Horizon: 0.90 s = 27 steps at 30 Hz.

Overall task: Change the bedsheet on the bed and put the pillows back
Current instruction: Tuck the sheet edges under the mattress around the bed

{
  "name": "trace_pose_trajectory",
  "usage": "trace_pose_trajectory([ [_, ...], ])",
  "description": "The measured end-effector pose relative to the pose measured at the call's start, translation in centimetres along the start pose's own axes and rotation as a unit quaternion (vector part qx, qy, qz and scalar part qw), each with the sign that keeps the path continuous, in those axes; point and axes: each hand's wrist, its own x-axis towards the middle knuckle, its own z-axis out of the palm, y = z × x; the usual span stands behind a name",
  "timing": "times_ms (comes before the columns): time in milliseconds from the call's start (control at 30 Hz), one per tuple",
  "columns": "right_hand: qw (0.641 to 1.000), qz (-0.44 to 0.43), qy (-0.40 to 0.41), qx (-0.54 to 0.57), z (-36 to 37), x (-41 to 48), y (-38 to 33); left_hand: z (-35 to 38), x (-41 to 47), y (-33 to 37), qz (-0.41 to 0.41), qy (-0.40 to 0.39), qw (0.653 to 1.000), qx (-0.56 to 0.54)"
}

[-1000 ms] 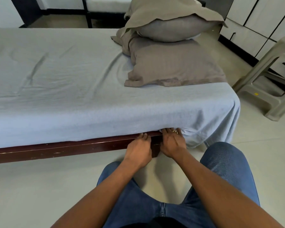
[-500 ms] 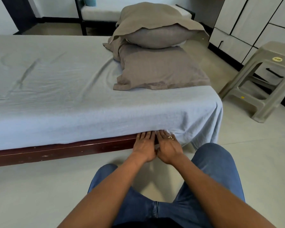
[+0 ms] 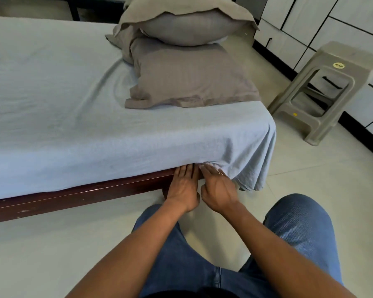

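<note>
Both hands have drawn together since a second ago and now sit side by side at the bed's near edge, close to its right corner. Left hand (image 3: 184, 187) and right hand (image 3: 219, 188) lie flat with straight fingers. Their fingertips push in under the hem of the pale blue bedsheet (image 3: 91, 130), above the dark wooden frame (image 3: 73, 195); neither grip holds anything. Two grey pillows (image 3: 192, 76) are stacked at the bed's right end. Bare floor (image 3: 306, 175) lies between that corner and a plastic stool (image 3: 323, 97).

Bare floor (image 3: 41, 244) lies open along the bed frame (image 3: 73, 196) to the left; the hanging sheet corner (image 3: 254, 168) and a plastic stool (image 3: 349, 59) (near the cabinets (image 3: 342, 24)) crowd the right; stacked pillows (image 3: 190, 69) fill the bed's right end
</note>
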Motion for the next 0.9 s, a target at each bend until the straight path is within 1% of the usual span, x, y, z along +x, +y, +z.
trace_pose_trajectory([
  [33,1.000,0.019,-0.012,-0.005,0.0,0.2,0.5,0.0,0.0,0.3,-0.009,-0.004,1.000,0.007],
  [100,0.996,0.052,-0.062,-0.043,0.1,1.7,1.4,-0.9,0.3,0.9,-0.016,-0.041,0.999,0.001],
  [133,0.993,0.063,-0.073,-0.062,0.1,2.8,1.5,-1.6,0.4,1.0,-0.019,-0.057,0.998,-0.009],
  [167,0.991,0.078,-0.080,-0.071,-0.2,4.0,1.3,-2.3,0.5,1.2,-0.019,-0.060,0.998,-0.021],
  [233,0.984,0.104,-0.113,-0.093,-1.0,5.8,0.8,-3.5,0.5,1.5,0.009,-0.040,0.998,-0.052],
  [300,0.974,0.104,-0.153,-0.133,-1.1,5.6,0.8,-3.9,0.4,1.5,0.036,-0.039,0.996,-0.073],
  [367,0.968,0.085,-0.175,-0.162,-0.9,4.8,1.0,-3.6,0.6,1.2,0.045,-0.050,0.994,-0.086],
  [467,0.969,0.073,-0.176,-0.154,-1.3,4.9,0.9,-3.3,1.5,1.0,0.073,-0.063,0.993,-0.071],
  [500,0.970,0.075,-0.183,-0.143,-1.7,4.8,0.9,-2.9,2.0,0.9,0.078,-0.063,0.992,-0.082],
  [600,0.976,0.081,-0.166,-0.115,-2.7,3.0,0.9,-2.0,3.6,0.6,0.069,-0.047,0.993,-0.079],
  [633,0.976,0.080,-0.172,-0.102,-2.9,2.0,0.6,-1.5,3.9,0.8,0.065,-0.049,0.994,-0.072],
  [733,0.978,0.069,-0.165,-0.105,-2.3,0.1,0.4,-1.2,3.8,2.2,0.041,-0.052,0.998,-0.019],
  [800,0.976,0.094,-0.170,-0.095,-2.7,1.1,1.6,-1.7,3.6,2.7,0.023,-0.046,0.998,-0.026],
  [900,0.975,0.104,-0.165,-0.103,-3.1,3.7,5.0,-2.9,2.3,2.8,0.028,-0.072,0.995,-0.061],
])
